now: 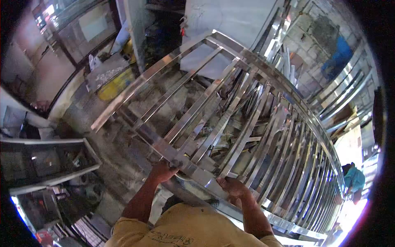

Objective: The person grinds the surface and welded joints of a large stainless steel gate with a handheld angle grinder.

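Left hand (pixel 165 171) is clamped on the lower rail of a long metal frame (pixel 238 153), fingers curled about the edge, while the right hand (pixel 233 187) closes over the same rail a little farther along, its undermost fingers partly hidden. The frame, a ladder of shiny bars between two long rails, lies tilted in front of the body and runs away to the right; the hands are set apart probably to steady its length and stop it twisting. At the far right, a person in teal (pixel 354 179) is near its other end, though whether they touch it cannot be told. As for the room, a framed panel (pixel 92 164) stands at the left, then bare, dusty floor (pixel 109 144), with a yellow object (pixel 117 84) near a doorway. Behind the frame is a large pale panel (pixel 226 18); scrap pieces show between the bars. Farther right, metal lengths lean by a block wall (pixel 306 31), perhaps stood there to save floor space.
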Demonstrator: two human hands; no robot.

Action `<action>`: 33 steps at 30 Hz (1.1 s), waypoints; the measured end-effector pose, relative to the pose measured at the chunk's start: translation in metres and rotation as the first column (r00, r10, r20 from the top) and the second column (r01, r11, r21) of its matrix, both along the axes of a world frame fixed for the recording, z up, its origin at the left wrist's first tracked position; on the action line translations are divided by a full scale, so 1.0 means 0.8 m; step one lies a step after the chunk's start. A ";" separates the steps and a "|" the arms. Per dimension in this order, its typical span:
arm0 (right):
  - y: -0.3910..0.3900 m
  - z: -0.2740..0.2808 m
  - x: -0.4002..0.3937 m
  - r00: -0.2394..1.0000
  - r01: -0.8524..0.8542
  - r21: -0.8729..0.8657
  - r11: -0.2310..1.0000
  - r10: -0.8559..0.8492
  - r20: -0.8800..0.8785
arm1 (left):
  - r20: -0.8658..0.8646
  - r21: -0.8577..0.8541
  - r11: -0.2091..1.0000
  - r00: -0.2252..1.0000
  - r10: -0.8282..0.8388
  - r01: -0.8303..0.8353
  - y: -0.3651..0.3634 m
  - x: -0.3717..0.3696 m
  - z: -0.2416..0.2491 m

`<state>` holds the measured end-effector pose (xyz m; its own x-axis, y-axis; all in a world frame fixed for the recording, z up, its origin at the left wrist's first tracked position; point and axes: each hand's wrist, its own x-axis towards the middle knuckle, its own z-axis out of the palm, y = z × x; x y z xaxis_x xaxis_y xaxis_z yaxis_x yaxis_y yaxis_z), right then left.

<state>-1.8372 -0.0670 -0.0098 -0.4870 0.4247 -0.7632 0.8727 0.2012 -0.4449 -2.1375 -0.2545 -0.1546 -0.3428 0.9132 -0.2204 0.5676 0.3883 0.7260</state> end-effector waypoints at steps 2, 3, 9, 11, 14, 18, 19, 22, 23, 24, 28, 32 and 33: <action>0.006 0.005 -0.012 0.998 -0.035 -0.026 0.999 0.037 0.060 | -0.035 -0.064 0.994 0.995 -0.096 0.093 0.003 0.001 -0.003; 0.007 0.007 -0.020 0.994 -0.058 -0.040 0.997 0.062 0.087 | -0.045 -0.090 0.993 0.996 -0.076 0.072 0.007 0.003 0.020; -0.006 0.018 -0.025 0.998 0.016 0.020 1.000 -0.017 0.053 | 0.018 -0.294 0.945 0.989 -0.147 0.146 0.017 -0.006 0.029; 0.000 -0.003 -0.015 0.996 -0.031 0.046 0.998 0.027 0.090 | -0.013 -0.334 0.930 0.986 -0.169 0.155 0.019 -0.004 0.038; -0.001 -0.007 -0.015 0.984 -0.009 0.017 1.000 0.005 0.178 | -0.146 -0.369 0.913 0.960 -0.240 0.172 0.016 0.003 0.053; 0.002 0.005 -0.021 0.985 -0.029 -0.027 0.999 0.033 0.171 | -0.004 -0.143 0.988 0.999 0.051 -0.051 0.016 0.007 0.118; 0.006 -0.017 -0.009 0.987 -0.052 -0.019 0.998 0.054 0.151 | 0.003 -0.131 0.990 0.999 0.051 -0.050 0.009 0.008 0.107; -0.001 0.003 -0.021 0.994 -0.027 0.009 1.000 0.026 0.110 | 0.034 -0.214 0.976 0.999 0.041 -0.033 -0.021 0.002 0.081; -0.006 0.015 -0.026 0.995 0.000 0.016 1.000 -0.002 0.100 | 0.055 -0.320 0.947 0.998 0.034 -0.015 -0.030 -0.006 0.095; -0.004 0.011 -0.026 0.996 -0.020 0.022 1.000 0.018 0.085 | 0.078 -0.421 0.907 0.997 0.028 0.008 -0.040 -0.013 0.110; -0.004 0.008 -0.019 0.995 -0.095 0.084 0.992 0.097 -0.026 | 0.186 -0.546 0.837 0.974 0.132 -0.009 -0.098 -0.040 0.140; -0.004 0.007 -0.023 0.998 -0.039 0.047 0.998 0.042 -0.055 | 0.032 -0.447 0.891 0.994 0.103 -0.078 -0.200 -0.061 0.120; -0.002 0.002 -0.021 0.997 -0.058 0.060 0.997 0.061 -0.056 | 0.068 -0.540 0.838 0.988 0.142 -0.083 -0.215 -0.069 0.132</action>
<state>-1.8540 -0.0688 -0.0082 -0.5555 0.4365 -0.7077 0.8314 0.2790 -0.4805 -2.1928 -0.4267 -0.0487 -0.3852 0.6001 -0.7011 0.4316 0.7887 0.4379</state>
